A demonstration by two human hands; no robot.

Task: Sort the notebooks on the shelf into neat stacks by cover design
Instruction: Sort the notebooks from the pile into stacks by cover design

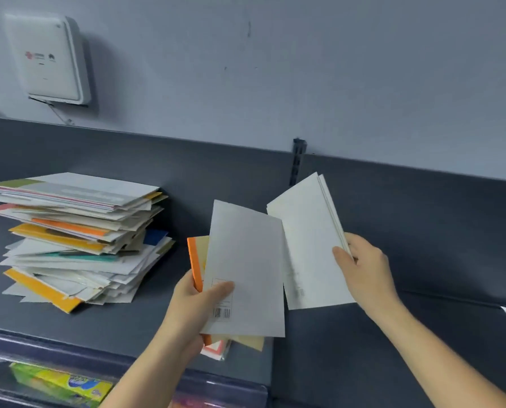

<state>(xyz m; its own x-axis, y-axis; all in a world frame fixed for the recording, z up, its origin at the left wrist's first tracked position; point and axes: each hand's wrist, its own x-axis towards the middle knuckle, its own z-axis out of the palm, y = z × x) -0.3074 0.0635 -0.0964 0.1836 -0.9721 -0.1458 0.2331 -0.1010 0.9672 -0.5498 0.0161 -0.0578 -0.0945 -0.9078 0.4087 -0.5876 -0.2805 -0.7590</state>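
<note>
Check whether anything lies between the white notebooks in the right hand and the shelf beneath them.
Nothing visible does. The right hand holds the white notebooks above bare dark shelf; the left hand holds its bundle further left.

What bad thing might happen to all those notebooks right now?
The messy pile is crooked, covers jutting every way, so a bump might topple it. The left hand holds a fanned bunch of notebooks; the bottom ones might slip out. The right hand pinches white notebooks by one edge; they could drop.

The left hand and right hand are bare, as are both forearms as far as seen.
</note>
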